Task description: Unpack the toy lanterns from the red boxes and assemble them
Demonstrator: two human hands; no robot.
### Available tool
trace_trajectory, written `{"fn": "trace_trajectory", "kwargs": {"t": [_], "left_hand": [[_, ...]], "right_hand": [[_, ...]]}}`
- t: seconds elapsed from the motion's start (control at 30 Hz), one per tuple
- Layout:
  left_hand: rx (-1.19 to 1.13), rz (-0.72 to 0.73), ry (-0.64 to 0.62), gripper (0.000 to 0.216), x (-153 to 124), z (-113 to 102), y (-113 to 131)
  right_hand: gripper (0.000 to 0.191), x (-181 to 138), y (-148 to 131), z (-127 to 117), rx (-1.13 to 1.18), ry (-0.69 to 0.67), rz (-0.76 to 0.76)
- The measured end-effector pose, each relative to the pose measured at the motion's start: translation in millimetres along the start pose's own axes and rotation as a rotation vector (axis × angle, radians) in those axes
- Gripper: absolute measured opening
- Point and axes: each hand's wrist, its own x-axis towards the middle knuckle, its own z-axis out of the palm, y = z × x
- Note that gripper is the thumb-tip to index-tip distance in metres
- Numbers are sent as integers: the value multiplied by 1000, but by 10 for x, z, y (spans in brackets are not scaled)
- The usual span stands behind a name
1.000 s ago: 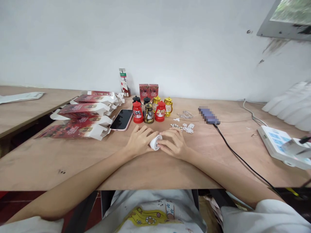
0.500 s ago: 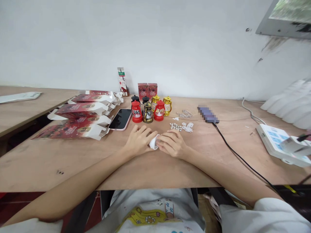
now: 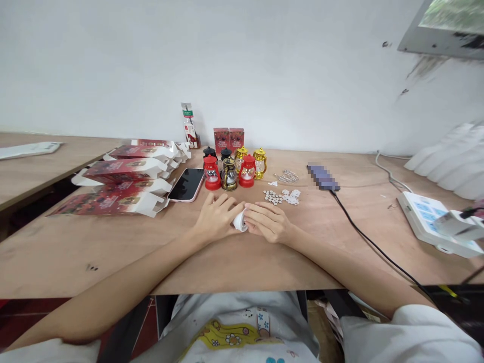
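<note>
A small white round plastic part (image 3: 239,222), hollow on its right side, is gripped in my left hand (image 3: 218,218), whose fingers curl over its far side. My right hand (image 3: 269,222) meets it from the right, fingers pressed together at the hollow side. Whatever the right fingertips pinch is hidden. Just beyond the hands stand miniature lanterns: two red, including a red lantern (image 3: 247,171), a bronze lantern (image 3: 229,174), gold ones such as a gold lantern (image 3: 260,164), and black ones behind. Small silver discs (image 3: 273,197) and little white plastic pieces (image 3: 292,197) lie beyond my right hand.
Thin metal pieces (image 3: 288,176) lie behind the discs. Flattened red cartons (image 3: 113,199) and a pink-edged phone (image 3: 186,185) are at left. Two small red boxes (image 3: 229,138) stand at the back. A cabled phone (image 3: 323,176) and power strip (image 3: 431,219) are at right.
My right fingers have shifted slightly and lie straighter and closer together against the white part. My left hand keeps its hold. The whole view has moved very little.
</note>
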Motion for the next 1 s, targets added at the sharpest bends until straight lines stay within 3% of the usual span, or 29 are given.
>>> {"fn": "trace_trajectory", "kwargs": {"t": [0.33,0.53,0.73,0.83,1.0], "left_hand": [[25,11,41,39,26,-40,2],[28,16,51,38,38,-45,10],[23,-46,38,38,0,-13,-123],[41,-85,31,40,-26,4,-209],[21,-113,-9,40,-26,8,-206]], "right_hand": [[16,56,37,-34,-114,108,-58],[13,51,48,-46,-92,89,-43],[13,8,107,-87,-59,121,-28],[13,-51,229,-107,-87,102,102],[12,-301,603,-66,-224,-137,570]]}}
